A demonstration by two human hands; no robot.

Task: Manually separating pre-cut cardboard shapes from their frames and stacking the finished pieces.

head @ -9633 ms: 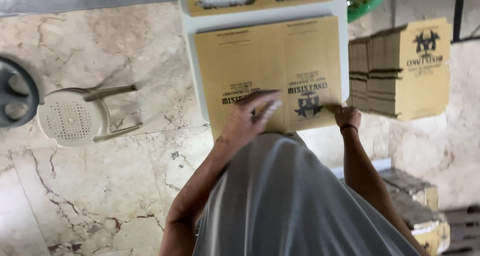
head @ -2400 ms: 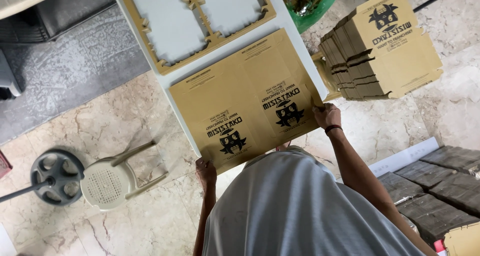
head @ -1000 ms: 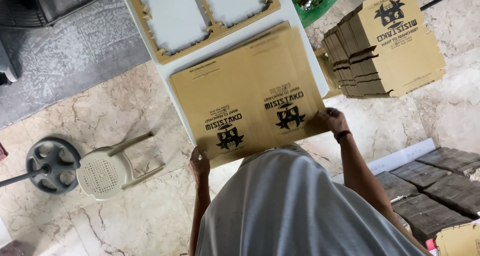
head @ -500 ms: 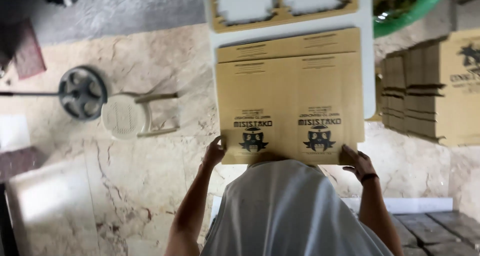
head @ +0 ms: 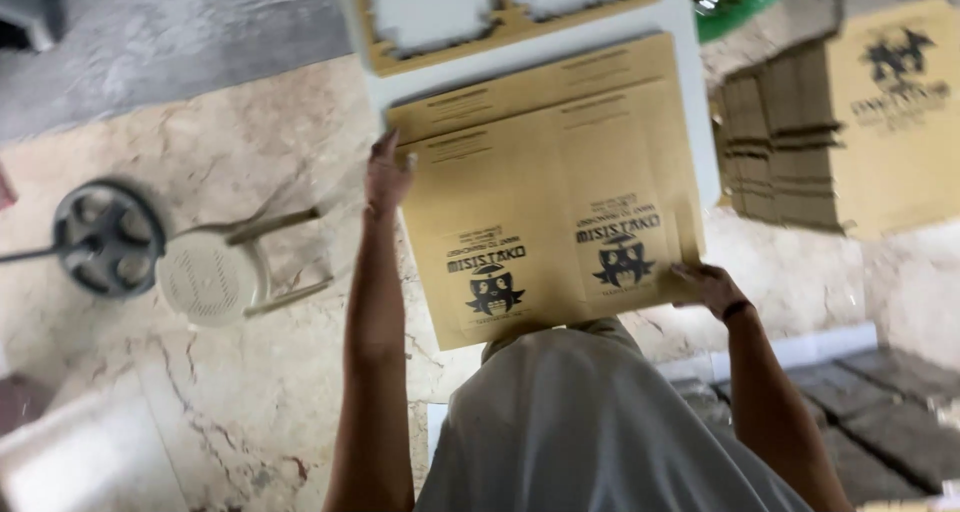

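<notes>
My left hand (head: 388,177) pinches the far-left edge of the flat cardboard sheet (head: 545,222) on the white table (head: 690,82) — my right hand (head: 708,284) clamps its near-right corner. Light, stiff, bendy — I'd say edges are best.

The floor (head: 230,412) is pale marble with brown veins, giving way to grey concrete (head: 170,32) at the top left. A white plastic chair (head: 225,272) stands on it beside a round dark fan base (head: 105,237). A white table (head: 690,102) fills the upper middle. Dark slabs (head: 860,402), perhaps pallets, lie lower right.
</notes>
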